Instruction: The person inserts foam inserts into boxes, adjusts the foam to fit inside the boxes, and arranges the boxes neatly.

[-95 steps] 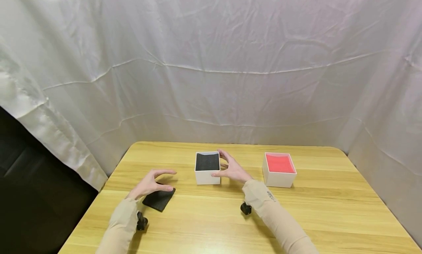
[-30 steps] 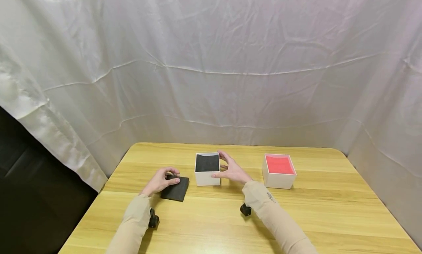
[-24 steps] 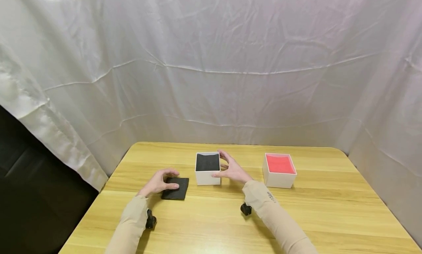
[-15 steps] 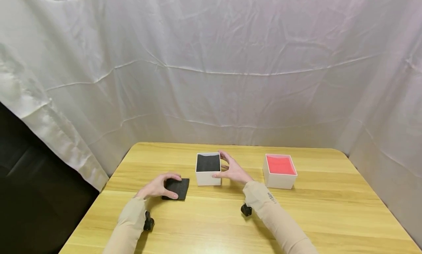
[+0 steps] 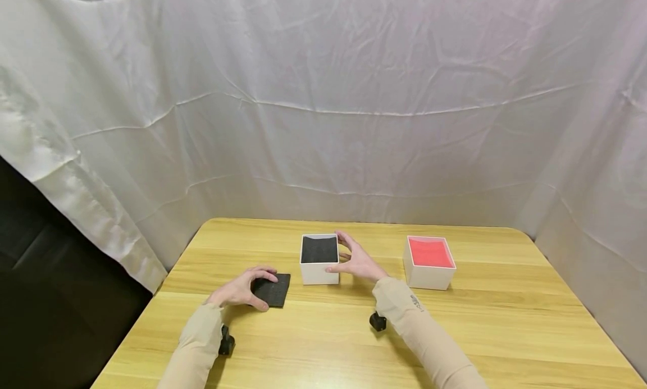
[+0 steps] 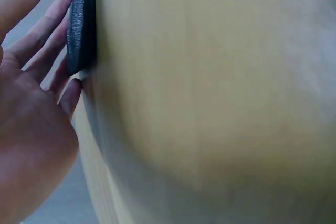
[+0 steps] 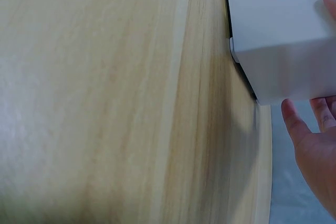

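Note:
In the head view, a flat black square pad (image 5: 272, 291) lies on the table left of centre. My left hand (image 5: 236, 289) arches over the pad's left part, thumb by its near edge and fingers at the far edge. The left wrist view shows my fingers (image 6: 39, 45) fairly straight beside the thick pad (image 6: 82, 24). My right hand (image 5: 358, 261) holds a white box (image 5: 319, 274) by its right side, thumb on the front and fingers at the back. Black lining or filling (image 5: 319, 249) shows in the box's open top. In the right wrist view, only the box's walls (image 7: 283, 30) show.
A second white box (image 5: 428, 277) with red material (image 5: 429, 253) inside stands right of my right forearm. The wooden table (image 5: 323, 344) has rounded far corners, with a pale curtain (image 5: 323, 147) behind. A black surface (image 5: 55, 299) lies beyond the table's left edge.
Over the three seconds, the black pad has slid right and turned squarer to the table. Lately my left thumb has moved off its top toward the near edge. My right hand stays on the box.

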The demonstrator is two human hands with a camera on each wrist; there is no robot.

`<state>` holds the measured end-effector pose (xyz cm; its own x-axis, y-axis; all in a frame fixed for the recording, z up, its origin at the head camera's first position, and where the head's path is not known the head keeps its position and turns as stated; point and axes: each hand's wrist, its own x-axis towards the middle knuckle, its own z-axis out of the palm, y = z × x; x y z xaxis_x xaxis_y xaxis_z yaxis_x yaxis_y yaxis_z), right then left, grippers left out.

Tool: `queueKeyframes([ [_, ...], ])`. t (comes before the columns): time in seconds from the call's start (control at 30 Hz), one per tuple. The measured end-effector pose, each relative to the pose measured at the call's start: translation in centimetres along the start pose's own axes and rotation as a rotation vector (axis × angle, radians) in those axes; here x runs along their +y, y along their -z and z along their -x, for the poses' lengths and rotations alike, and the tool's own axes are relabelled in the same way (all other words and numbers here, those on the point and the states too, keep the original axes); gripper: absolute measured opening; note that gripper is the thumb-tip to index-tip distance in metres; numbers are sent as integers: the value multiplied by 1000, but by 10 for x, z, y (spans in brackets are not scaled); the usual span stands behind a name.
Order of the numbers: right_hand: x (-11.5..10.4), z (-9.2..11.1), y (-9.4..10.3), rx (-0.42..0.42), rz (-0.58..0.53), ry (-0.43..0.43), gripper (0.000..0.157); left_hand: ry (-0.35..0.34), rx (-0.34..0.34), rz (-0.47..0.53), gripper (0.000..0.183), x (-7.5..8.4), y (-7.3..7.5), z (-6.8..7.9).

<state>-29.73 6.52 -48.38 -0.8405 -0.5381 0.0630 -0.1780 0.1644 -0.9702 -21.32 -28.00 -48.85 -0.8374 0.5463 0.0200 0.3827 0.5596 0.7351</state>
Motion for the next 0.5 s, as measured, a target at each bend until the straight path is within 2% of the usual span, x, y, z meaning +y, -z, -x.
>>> queueKeyframes([
  [0.1,0,0,0,0,-7,4,104,5,-23,24,61,0,1,0],
  [0.27,1,0,1,0,-7,17,105,63,-43,64,67,2,2,0],
  [0.5,2,-1,0,2,-28,10,106,94,-40,46,70,2,1,-1],
])
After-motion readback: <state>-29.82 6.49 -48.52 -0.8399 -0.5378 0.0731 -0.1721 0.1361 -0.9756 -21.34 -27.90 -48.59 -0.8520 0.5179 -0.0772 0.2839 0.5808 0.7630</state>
